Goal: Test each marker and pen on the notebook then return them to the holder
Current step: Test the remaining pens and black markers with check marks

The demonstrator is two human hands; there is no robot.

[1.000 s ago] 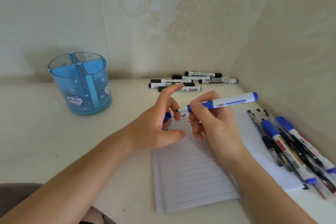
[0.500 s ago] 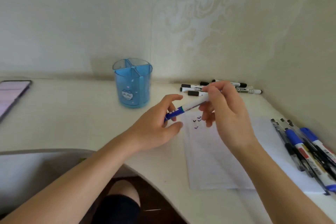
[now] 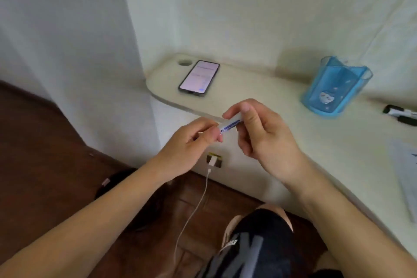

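Observation:
Both hands hold one white marker with a blue label (image 3: 230,124) level in front of the desk's edge. My left hand (image 3: 191,142) pinches its left end, where the blue cap end is hidden under the fingers. My right hand (image 3: 259,133) grips the barrel's right part. The blue divided pen holder (image 3: 336,88) stands on the desk to the right, beyond my right hand. A corner of the white lined notebook (image 3: 408,178) shows at the far right edge. Black-capped white markers (image 3: 399,114) lie right of the holder.
A phone (image 3: 199,78) with a lit screen lies on the cream desk's (image 3: 282,101) rounded left end. A white charger cable (image 3: 194,207) hangs from a socket on the desk's front. My knee in dark shorts (image 3: 255,246) is below, above a brown floor.
The view has swung left, so the notebook and pens have slid to the right edge. The marker's tip, bare a second ago, is now covered at my left fingers.

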